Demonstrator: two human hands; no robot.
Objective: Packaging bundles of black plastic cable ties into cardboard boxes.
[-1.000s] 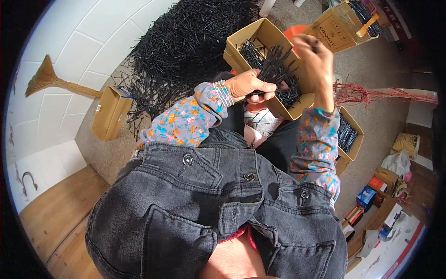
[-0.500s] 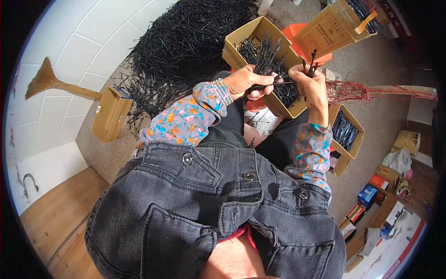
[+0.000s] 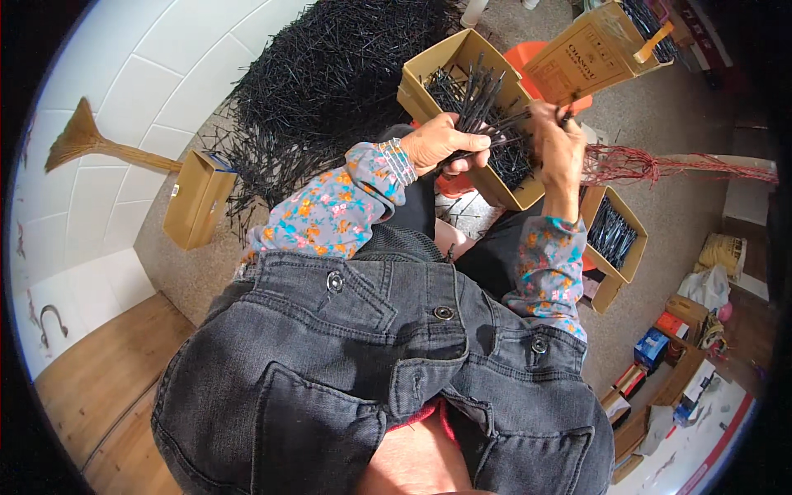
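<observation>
A bundle of thin black plastic-looking strips (image 3: pixel 478 99) fans upward out of my left hand (image 3: pixel 443 147), whose fingers are closed round its lower ends. Close by on the right, my right hand (image 3: pixel 563 153) is slightly smeared by motion, its fingers curled in. Dark strip ends (image 3: pixel 565 115) poke out at its fingertips. Both hands hover over the near part of an open cardboard box (image 3: pixel 501 196), where loose strips of the same kind lie. Just right of my right wrist, a smaller carton (image 3: pixel 610 290) holds more black strips laid roughly side by side.
A large heap of black strips (image 3: pixel 330 74) covers the floor at the far left. An orange-red container (image 3: pixel 523 54) and a tall carton (image 3: pixel 582 54) stand behind the box. Tangled red strands (image 3: pixel 648 165) stretch rightward. A straw broom (image 3: pixel 78 142) and a narrow carton (image 3: pixel 194 206) are left.
My right hand has shifted a little up and turned, and the strips at its fingers show less. My left hand has barely moved with its bundle.
</observation>
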